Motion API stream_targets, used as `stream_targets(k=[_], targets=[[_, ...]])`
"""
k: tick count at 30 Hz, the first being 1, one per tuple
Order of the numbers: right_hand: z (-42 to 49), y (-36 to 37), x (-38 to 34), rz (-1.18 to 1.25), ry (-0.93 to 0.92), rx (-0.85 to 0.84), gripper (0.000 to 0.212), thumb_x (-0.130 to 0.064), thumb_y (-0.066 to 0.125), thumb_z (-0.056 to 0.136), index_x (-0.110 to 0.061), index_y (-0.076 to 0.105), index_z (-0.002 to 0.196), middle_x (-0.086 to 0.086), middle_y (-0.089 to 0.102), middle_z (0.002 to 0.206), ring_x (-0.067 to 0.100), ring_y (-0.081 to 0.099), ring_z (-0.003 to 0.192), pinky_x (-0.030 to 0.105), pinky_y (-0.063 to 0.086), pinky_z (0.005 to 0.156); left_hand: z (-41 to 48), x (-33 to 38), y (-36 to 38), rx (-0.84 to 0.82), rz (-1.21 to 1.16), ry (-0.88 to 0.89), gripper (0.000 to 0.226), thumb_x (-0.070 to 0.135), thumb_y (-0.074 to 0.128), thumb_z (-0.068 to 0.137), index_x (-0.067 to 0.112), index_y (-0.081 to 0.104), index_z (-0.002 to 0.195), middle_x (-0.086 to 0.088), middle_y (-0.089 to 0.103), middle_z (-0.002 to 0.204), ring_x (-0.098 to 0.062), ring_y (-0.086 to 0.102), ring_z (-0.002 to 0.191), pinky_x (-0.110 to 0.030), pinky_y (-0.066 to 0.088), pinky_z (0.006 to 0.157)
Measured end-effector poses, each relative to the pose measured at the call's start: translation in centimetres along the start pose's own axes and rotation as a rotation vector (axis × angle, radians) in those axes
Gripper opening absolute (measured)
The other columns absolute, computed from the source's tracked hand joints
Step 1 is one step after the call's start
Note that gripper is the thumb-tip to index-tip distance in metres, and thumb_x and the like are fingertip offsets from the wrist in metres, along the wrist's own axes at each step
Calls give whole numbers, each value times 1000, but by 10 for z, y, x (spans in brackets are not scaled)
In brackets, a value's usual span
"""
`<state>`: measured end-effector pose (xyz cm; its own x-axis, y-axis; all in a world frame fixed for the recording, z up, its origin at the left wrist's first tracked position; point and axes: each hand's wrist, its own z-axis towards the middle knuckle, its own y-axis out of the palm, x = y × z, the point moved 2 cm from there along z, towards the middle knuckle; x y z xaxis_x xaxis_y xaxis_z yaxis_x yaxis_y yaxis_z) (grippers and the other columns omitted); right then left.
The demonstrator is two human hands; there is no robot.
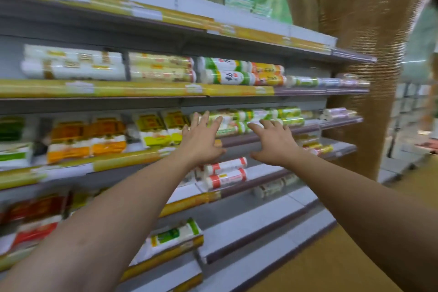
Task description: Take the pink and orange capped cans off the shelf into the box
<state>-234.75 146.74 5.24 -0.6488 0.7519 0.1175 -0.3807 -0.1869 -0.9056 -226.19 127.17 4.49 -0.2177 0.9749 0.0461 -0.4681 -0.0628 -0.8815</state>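
Two spread hands, the left hand (201, 140) and right hand (272, 141), reach with fingers splayed toward green-and-white noodle packs (251, 118) lying on the middle shelf (267, 136), holding nothing.

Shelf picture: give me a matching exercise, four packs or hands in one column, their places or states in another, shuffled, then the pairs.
Things:
1. left hand
2. right hand
3. orange packs
4. red-banded rolls

Places or states:
A. shelf below the hands
B. open, by the green rolls' right part
C. same shelf, left of the hands
D. open, fingers spread, at the green rolls' left end

Pairs: 1-D, 2-B, 3-C, 4-A
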Motion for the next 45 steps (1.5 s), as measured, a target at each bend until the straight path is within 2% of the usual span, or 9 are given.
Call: stream_targets(k=[12, 16, 20, 23, 29, 32, 36, 41, 45], targets=[[45, 16, -259, 213, -256, 7, 89, -62, 68, 81, -33, 29, 155, 8, 32, 158, 35, 32, 142, 54, 34, 112, -134, -210, -52, -57, 121, -314, 93, 61, 66, 86, 35, 14, 160, -6, -3, 169, -38, -5, 154, -60, 16, 120], [33, 58, -347, 267, -331, -102, 89, -56, 71, 82, -29, 30, 155, 10, 32, 157, 36, 31, 142, 53, 33, 111, -185, -276, -31, -75, 92, -378, 93, 59, 68, 85, 29, 20, 159, -12, 6, 168, -40, 3, 153, -60, 21, 119], [11, 112, -416, 318, -377, -222, 86, -54, 74, 80, -25, 38, 152, 11, 41, 149, 36, 40, 135, 44, 41, 104, -241, -322, 16, -147, 37, -447, 89, 57, 69, 85, 26, 26, 157, -13, 9, 166, -37, 6, 152, -58, 28, 117], [-18, 162, -454, 338, -396, -351, 79, -55, 73, 80, -26, 43, 148, 11, 45, 145, 36, 46, 131, 44, 47, 100, -285, -340, 57, -218, 0, -478, 84, 52, 71, 84, 22, 34, 153, -18, 19, 162, -39, 15, 149, -54, 31, 115], [-66, 268, -480, 269, -436, -658, 82, -54, 72, 84, -23, 39, 152, 12, 44, 146, 33, 46, 131, 41, 47, 98, -357, -354, 148, -411, -120, -571, 78, 47, 70, 89, 21, 36, 153, -16, 22, 160, -38, 21, 146, -53, 37, 112], [-76, 318, -478, 275, -435, -754, 84, -53, 73, 82, -24, 38, 153, 10, 44, 151, 32, 44, 136, 44, 46, 103, -378, -360, 193, -488, -184, -650, 76, 47, 70, 89, 19, 38, 152, -15, 29, 156, -37, 29, 143, -52, 41, 108], [-81, 398, -472, 297, -444, -869, 82, -47, 74, 80, -27, 38, 152, 11, 43, 147, 35, 42, 135, 45, 46, 101, -396, -363, 261, -543, -241, -755, 70, 41, 71, 89, 18, 43, 149, -13, 34, 154, -35, 37, 138, -48, 44, 107], [-111, 528, -459, 286, -391, -1017, 80, -46, 74, 82, -25, 38, 150, 11, 41, 150, 34, 42, 135, 44, 46, 104, -420, -352, 386, -677, -312, -814, 64, 37, 69, 87, 15, 49, 144, -15, 38, 148, -38, 42, 132, -46, 43, 107], [-156, 633, -447, 288, -370, -1059, 75, -48, 73, 85, -23, 40, 148, 11, 42, 148, 36, 43, 133, 44, 43, 102, -458, -337, 510, -773, -354, -818, 67, 40, 72, 88, 15, 46, 145, -13, 32, 155, -35, 33, 141, -40, 33, 113]])
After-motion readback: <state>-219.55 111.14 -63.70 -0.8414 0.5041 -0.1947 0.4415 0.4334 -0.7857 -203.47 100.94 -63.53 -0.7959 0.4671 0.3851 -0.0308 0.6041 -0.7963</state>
